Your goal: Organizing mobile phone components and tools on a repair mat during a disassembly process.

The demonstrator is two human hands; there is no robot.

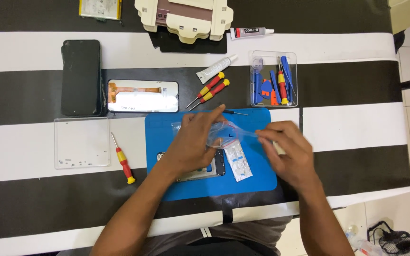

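My left hand (196, 141) and my right hand (288, 150) are both above a blue work mat (252, 182) and together hold a clear plastic film (228, 132) stretched between them. The left hand pinches its left end, the right hand its right end. Under the left hand lies an opened phone frame (218, 166), mostly hidden by the hand. Beside it on the mat lies a small white packet (238, 163).
A black phone (80, 77) and a detached screen panel (143, 96) lie at the left, with a clear tray (81, 142) and a red-yellow screwdriver (123, 159) nearby. Two more screwdrivers (210, 90), glue tubes (215, 69) and a clear box of blue tools (274, 85) sit behind the mat.
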